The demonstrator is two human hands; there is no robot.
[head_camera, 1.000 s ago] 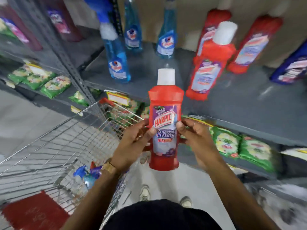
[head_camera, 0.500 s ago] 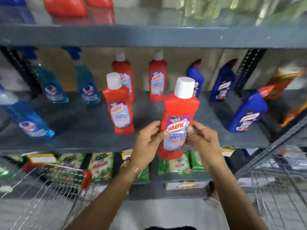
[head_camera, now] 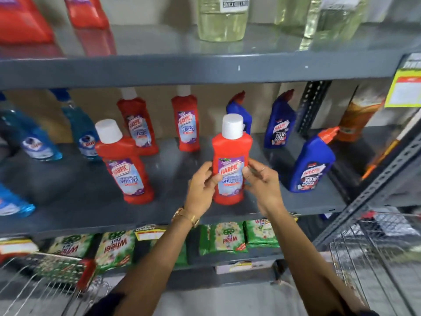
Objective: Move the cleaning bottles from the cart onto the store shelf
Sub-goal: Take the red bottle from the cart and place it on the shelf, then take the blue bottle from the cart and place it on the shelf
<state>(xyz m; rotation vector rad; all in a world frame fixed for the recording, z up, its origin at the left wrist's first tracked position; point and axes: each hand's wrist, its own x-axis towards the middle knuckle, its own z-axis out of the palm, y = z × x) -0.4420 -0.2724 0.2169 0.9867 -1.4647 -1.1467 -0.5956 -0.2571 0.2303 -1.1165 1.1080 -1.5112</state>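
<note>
A red Harpic bottle (head_camera: 231, 153) with a white cap stands upright on the grey middle shelf (head_camera: 180, 208), near its front edge. My left hand (head_camera: 201, 185) grips its left side and my right hand (head_camera: 262, 183) grips its right side. Another red Harpic bottle (head_camera: 124, 165) stands to the left, and two more (head_camera: 186, 124) stand at the back. The wire cart (head_camera: 45, 283) shows at the lower left, below the shelf.
Blue spray bottles (head_camera: 85, 133) stand at the shelf's left, and blue Harpic bottles (head_camera: 311, 163) at the right. Green detergent packs (head_camera: 227, 238) lie on the lower shelf. Red pouches and clear bottles (head_camera: 222, 19) fill the upper shelf. A second wire cart (head_camera: 376, 252) stands at the right.
Both hands carried the red bottle up from over the cart and forward onto the middle shelf. The view lifted from the cart to the shelves.
</note>
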